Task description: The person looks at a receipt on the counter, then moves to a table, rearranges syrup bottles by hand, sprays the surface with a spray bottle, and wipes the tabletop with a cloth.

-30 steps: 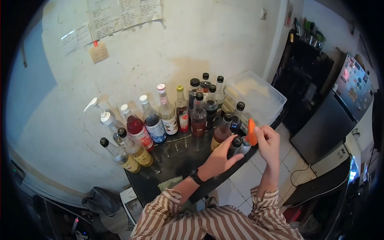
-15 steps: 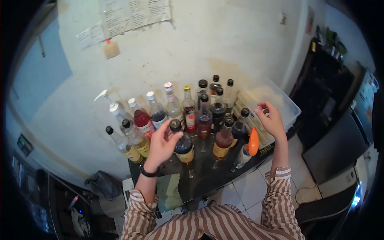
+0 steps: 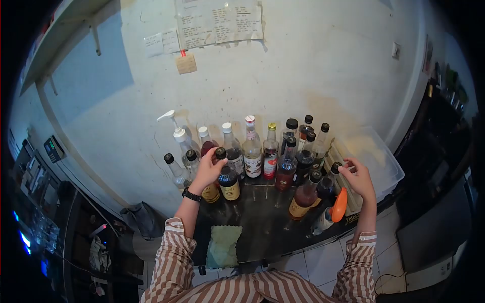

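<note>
My left hand (image 3: 208, 171) is closed around the black-capped neck of a dark syrup bottle (image 3: 230, 188) with a yellow label. That bottle stands upright beside other yellow-labelled bottles at the left of the group, partly hidden by my hand. On the right, the fingers of my right hand (image 3: 357, 178) pinch the black cap of another dark bottle (image 3: 326, 189). A reddish-brown bottle (image 3: 304, 198) with a yellow label stands just left of it, and a spray bottle with an orange head (image 3: 339, 204) is in front.
Several more syrup bottles, including one with a yellow cap (image 3: 271, 151), line the wall. A clear plastic bin (image 3: 389, 161) sits at the right of the black table (image 3: 262, 230). A green cloth (image 3: 224, 246) lies near the front edge. Handwritten papers (image 3: 220, 22) hang above.
My left hand has moved the dark bottle leftward and back, next to the other yellow-labelled bottles. My right hand has come from the air onto another bottle's cap. The view has shifted.
</note>
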`<action>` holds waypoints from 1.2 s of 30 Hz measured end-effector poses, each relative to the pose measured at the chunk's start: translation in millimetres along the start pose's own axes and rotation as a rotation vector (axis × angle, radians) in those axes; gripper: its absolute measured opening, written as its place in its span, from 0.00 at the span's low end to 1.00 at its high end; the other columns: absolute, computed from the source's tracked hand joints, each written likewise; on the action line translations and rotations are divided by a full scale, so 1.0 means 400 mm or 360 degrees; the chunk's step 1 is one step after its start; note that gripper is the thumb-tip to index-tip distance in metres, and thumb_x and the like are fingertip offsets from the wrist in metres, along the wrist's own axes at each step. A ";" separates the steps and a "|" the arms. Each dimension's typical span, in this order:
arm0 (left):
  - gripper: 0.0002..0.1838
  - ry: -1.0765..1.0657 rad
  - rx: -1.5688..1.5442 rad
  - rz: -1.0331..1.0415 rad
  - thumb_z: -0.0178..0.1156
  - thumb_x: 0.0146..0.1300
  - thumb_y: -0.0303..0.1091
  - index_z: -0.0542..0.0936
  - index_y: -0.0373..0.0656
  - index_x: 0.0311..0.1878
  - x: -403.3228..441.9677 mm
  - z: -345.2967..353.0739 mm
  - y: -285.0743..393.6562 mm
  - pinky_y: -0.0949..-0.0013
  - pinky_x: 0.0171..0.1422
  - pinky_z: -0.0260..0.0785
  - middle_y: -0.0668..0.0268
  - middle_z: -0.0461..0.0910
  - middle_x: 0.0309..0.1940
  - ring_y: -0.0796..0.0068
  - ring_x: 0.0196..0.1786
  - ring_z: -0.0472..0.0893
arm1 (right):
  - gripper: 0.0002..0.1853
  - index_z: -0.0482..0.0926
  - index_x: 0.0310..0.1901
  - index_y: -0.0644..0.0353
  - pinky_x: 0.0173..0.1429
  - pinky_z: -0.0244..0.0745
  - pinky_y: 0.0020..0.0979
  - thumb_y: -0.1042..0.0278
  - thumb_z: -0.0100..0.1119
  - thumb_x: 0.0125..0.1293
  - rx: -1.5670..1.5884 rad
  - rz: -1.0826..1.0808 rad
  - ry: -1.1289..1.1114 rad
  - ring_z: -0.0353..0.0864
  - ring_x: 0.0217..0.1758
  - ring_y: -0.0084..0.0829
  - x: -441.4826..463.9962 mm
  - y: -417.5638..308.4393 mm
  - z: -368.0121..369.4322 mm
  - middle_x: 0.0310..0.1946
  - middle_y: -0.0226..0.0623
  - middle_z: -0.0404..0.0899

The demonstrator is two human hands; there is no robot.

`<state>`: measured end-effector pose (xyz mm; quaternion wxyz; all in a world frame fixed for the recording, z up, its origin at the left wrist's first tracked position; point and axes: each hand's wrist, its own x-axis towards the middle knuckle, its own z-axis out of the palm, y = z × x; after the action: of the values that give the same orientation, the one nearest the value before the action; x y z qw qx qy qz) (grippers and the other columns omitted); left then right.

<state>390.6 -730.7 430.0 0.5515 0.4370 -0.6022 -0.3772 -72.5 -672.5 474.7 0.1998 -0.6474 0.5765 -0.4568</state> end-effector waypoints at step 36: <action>0.34 0.0101 0.0603 0.0778 0.68 0.56 0.32 0.66 0.33 0.65 -0.124 0.141 0.301 0.61 0.64 0.67 0.48 0.73 0.59 0.56 0.61 0.75 | 0.24 0.77 0.21 0.70 0.27 0.73 0.37 0.50 0.62 0.47 -0.0803 -0.0769 0.0646 0.78 0.18 0.34 0.291 -0.711 -0.101 0.14 0.43 0.75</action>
<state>321.7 -645.5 520.0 0.5530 0.3857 -0.7316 -0.1005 45.1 -697.1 760.4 -0.1965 -0.6897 0.5293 -0.4533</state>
